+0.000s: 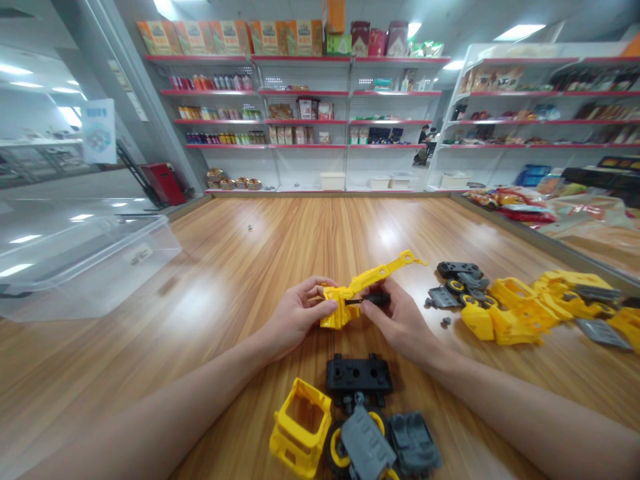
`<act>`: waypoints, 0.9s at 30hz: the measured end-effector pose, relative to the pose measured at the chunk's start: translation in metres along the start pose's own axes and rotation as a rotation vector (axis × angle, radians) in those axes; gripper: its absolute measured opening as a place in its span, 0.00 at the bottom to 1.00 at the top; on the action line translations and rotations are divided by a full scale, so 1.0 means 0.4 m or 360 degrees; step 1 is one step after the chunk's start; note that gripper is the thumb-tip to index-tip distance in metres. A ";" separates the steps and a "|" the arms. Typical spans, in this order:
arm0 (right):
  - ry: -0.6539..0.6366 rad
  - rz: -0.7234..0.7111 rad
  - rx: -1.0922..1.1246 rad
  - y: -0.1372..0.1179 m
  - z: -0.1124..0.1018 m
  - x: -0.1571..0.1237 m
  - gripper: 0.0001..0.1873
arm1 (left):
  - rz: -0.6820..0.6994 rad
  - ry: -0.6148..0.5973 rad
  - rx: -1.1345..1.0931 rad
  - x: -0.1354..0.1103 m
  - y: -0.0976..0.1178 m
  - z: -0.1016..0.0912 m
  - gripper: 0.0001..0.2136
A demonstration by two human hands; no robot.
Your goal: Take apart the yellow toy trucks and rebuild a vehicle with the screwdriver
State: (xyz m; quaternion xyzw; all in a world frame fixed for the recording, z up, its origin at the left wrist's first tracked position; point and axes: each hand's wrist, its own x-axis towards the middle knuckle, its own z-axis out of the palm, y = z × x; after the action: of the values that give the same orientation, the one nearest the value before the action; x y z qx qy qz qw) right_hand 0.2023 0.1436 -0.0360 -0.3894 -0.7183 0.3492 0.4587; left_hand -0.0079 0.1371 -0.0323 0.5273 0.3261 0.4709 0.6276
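My left hand [309, 308] is closed around the base of a yellow toy crane arm [383, 272], whose boom slants up to the right and ends in a small hook. In my right hand [397, 317] is a screwdriver [376, 299] with a black handle, its shaft pointing left against the crane's base. Whether the tip sits in a screw I cannot tell. Nearer to me lie a black chassis plate [359, 375], a yellow cab shell [301, 427], a grey part [367, 443] over yellow-hubbed wheels, and a grey seat piece [414, 441].
More yellow toy parts [520, 310] and a black chassis piece [459, 270] are heaped at the right. A clear plastic box [100, 267] stands at the left. One tiny part [250, 228] lies far back on the wooden table [300, 227]. Stocked shelves [310, 120] rise behind.
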 end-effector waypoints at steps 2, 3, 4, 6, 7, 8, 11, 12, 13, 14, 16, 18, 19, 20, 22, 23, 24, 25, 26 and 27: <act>-0.0012 0.0002 -0.0010 -0.001 0.002 0.000 0.06 | 0.0012 0.0008 0.0015 0.000 0.000 0.000 0.13; -0.0019 0.0000 -0.0013 -0.001 0.003 0.000 0.05 | 0.0018 0.0012 0.0026 -0.001 0.001 0.000 0.13; -0.0024 -0.0007 -0.0012 -0.001 0.003 0.000 0.05 | 0.0024 0.0011 0.0042 -0.001 0.002 0.001 0.13; -0.0022 -0.0033 0.0005 -0.002 0.003 0.001 0.06 | 0.0029 -0.0011 0.0090 -0.003 0.006 0.005 0.13; -0.0017 -0.0050 0.0019 -0.002 0.002 0.000 0.07 | 0.0026 -0.0030 0.0119 -0.004 0.008 0.007 0.13; -0.0013 -0.0065 0.0034 -0.002 0.002 0.000 0.08 | 0.0015 -0.0055 0.0152 -0.006 0.012 0.010 0.14; -0.0031 -0.0101 0.0090 -0.001 0.004 -0.003 0.13 | -0.0029 -0.0113 0.0234 -0.011 0.023 0.020 0.16; -0.0050 -0.0105 0.0117 0.000 0.005 -0.004 0.14 | -0.0040 -0.0120 0.0252 -0.013 0.026 0.022 0.16; -0.0068 -0.0106 0.0146 0.000 0.007 -0.005 0.14 | -0.0049 -0.0123 0.0263 -0.014 0.028 0.024 0.16; -0.0081 -0.0105 0.0175 0.000 0.008 -0.005 0.15 | -0.0053 -0.0121 0.0268 -0.015 0.030 0.026 0.16; -0.0090 -0.0096 0.0217 -0.003 0.009 -0.006 0.14 | -0.0046 -0.0108 0.0257 -0.017 0.031 0.026 0.15; -0.0074 -0.0098 0.0235 -0.007 0.007 -0.005 0.12 | -0.0045 -0.0102 0.0214 -0.017 0.029 0.024 0.15; -0.0067 -0.0099 0.0247 -0.010 0.005 -0.005 0.11 | -0.0048 -0.0096 0.0179 -0.017 0.027 0.022 0.14; -0.0061 -0.0093 0.0269 -0.012 0.003 -0.004 0.11 | -0.0060 -0.0090 0.0139 -0.016 0.025 0.020 0.14; -0.0041 -0.0049 0.0354 -0.014 -0.001 -0.003 0.12 | -0.0092 -0.0073 0.0044 -0.014 0.023 0.016 0.15; -0.0032 -0.0012 0.0413 -0.014 -0.002 -0.003 0.14 | -0.0100 -0.0063 -0.0009 -0.014 0.022 0.014 0.15; -0.0023 0.0027 0.0471 -0.013 -0.004 -0.002 0.15 | -0.0105 -0.0059 -0.0062 -0.013 0.022 0.012 0.15; -0.0017 0.0061 0.0521 -0.012 -0.005 -0.001 0.16 | -0.0105 -0.0064 -0.0115 -0.012 0.022 0.011 0.15; -0.0015 0.0086 0.0556 -0.012 -0.007 0.000 0.16 | -0.0102 -0.0073 -0.0165 -0.012 0.022 0.009 0.16; -0.0019 0.0103 0.0577 -0.012 -0.009 0.001 0.15 | -0.0096 -0.0083 -0.0206 -0.012 0.021 0.009 0.16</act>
State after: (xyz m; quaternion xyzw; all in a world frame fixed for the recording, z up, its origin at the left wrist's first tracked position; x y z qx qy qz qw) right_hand 0.2043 0.1422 -0.0308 -0.3214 -0.6335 0.4898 0.5055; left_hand -0.0086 0.1314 -0.0237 0.4876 0.2943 0.4579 0.6826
